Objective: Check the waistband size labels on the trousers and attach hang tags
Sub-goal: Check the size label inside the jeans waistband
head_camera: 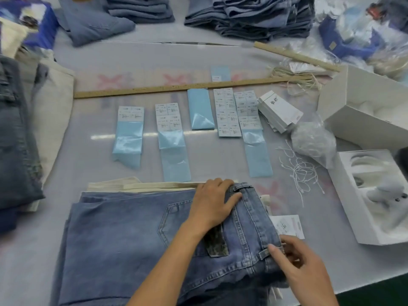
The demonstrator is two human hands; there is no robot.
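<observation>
Mid-task: blue jeans (136,246) lie lower centre on the counter (220,155), left hand (212,206) flat and released on waistband, right hand (302,266) grip pinching belt loop (268,252); hang tag (289,225) beside, apparently unattached.

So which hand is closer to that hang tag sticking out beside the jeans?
The right hand, at the waistband just below the hang tag. The left hand rests flat on the jeans, farther left.
</observation>
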